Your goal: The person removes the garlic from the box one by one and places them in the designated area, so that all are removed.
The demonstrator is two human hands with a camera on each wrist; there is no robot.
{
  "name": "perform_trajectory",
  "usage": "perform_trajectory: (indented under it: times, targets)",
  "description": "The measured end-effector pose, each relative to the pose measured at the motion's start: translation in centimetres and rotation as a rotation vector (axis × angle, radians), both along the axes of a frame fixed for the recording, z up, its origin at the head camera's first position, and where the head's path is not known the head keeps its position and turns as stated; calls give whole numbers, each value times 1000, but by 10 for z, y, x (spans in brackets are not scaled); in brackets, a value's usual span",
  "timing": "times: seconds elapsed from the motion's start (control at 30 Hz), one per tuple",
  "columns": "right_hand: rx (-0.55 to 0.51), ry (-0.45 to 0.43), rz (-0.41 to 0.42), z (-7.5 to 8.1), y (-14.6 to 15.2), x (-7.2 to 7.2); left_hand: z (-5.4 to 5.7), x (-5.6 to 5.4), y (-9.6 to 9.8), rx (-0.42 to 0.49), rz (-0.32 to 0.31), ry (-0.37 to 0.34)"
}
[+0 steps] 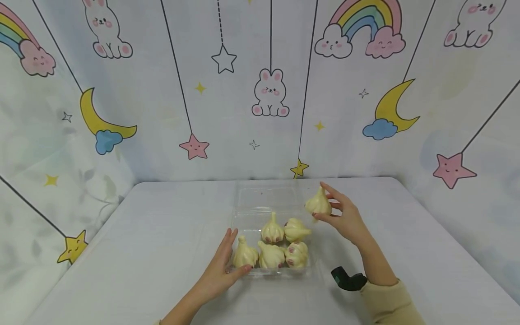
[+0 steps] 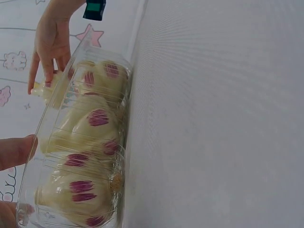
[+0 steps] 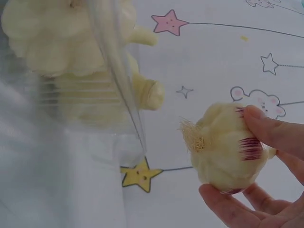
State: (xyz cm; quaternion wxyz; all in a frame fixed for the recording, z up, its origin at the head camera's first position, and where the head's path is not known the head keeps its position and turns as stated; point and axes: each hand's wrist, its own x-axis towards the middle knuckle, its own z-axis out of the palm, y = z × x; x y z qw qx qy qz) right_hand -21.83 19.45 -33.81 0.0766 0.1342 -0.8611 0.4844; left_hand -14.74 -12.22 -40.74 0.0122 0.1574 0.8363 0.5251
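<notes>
1. Garlic is in my right hand, pinched between thumb and fingertips, just off the far right side of the clear box.
2. Fingertips alone carry it, I judge, because a light grip is enough for such a round thing and leaves most of its skin uncovered.
3. Nothing is clenched in my left hand: its fingers lie nearly straight along the left wall, thumb at the near rim, probably to keep the box from sliding.
4. Five other bulbs sit inside the box, two far and three near, packed close so that they seem to prop one another up.
5. Clear lid lies back on the far side, which leaves the box reachable from above.
6. Held garlic looks cream-coloured and plump, with rounded ridges, purple streaks and a tuft of tan roots.
</notes>
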Motion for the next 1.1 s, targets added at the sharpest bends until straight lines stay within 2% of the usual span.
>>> perform_trajectory:
  times: [0.33, 0.57, 1.1]
  targets:
    - [41, -13, -59, -11, 19, -13, 2, 0, 1, 9, -1, 4]
    - [8, -79, -49, -22, 28, -20, -2, -1, 0, -11, 5, -9]
    - [103, -127, -66, -44, 32, -30, 1, 0, 0, -2, -5, 5]
